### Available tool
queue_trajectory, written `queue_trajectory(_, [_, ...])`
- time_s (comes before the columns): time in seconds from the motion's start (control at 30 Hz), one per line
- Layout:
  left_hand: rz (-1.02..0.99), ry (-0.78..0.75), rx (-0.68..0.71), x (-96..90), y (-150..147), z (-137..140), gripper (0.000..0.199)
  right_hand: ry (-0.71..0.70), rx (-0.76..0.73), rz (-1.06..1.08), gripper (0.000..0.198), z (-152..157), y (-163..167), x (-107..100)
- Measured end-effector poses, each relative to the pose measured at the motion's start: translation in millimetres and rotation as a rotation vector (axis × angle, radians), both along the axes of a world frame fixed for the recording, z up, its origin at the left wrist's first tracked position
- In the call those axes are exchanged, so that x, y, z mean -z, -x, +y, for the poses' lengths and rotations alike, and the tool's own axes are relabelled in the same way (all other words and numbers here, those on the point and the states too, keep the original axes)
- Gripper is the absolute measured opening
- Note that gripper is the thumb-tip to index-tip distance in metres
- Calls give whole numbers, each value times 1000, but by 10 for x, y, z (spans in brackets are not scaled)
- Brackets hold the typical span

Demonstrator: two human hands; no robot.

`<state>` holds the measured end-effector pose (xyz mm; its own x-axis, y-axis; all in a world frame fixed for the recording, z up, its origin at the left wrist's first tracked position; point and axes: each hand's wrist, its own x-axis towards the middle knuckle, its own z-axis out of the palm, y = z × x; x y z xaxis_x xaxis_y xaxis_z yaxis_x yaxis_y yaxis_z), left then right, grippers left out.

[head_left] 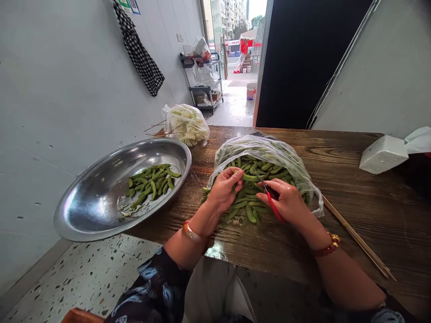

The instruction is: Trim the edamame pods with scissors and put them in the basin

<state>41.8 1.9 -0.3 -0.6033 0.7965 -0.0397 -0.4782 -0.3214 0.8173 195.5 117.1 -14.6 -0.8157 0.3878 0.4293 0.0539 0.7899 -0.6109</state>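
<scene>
My left hand (225,187) pinches one end of a green edamame pod (252,178) between thumb and fingers. Closed round red-handled scissors (274,206), my right hand (286,199) is just to the right, with the blades at the pod's other end. Under both hands, many edamame pods (251,211) spill from the mouth of a clear plastic bag (286,154) onto the wooden table. To the left, a wide metal basin (87,193) holds a smaller heap of pods (153,184) with a little water or scraps beside them.
Behind the basin sits a bag of cauliflower (188,125) with thin sticks poking out. Wooden skewers (358,237) lie at the right of the table (336,157), and a white tissue box (384,154) stands at its far right. A shelf cart (204,85) is near the doorway.
</scene>
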Motion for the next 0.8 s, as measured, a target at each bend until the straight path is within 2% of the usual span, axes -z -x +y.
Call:
queue_trajectory(0.27, [47, 38, -2, 19, -12, 12, 36, -42, 7, 62, 32, -8, 18, -12])
queue_trajectory(0.43, [194, 87, 11, 47, -55, 12, 33, -35, 17, 116, 36, -15, 3, -68])
queue_trajectory(0.6, [356, 161, -24, 62, -41, -1, 29, -27, 5, 80, 33, 1, -32, -120])
queue_trajectory(0.8, [213, 141, -27, 43, -14, 4, 33, -48, -14, 53, 33, 14, -27, -48])
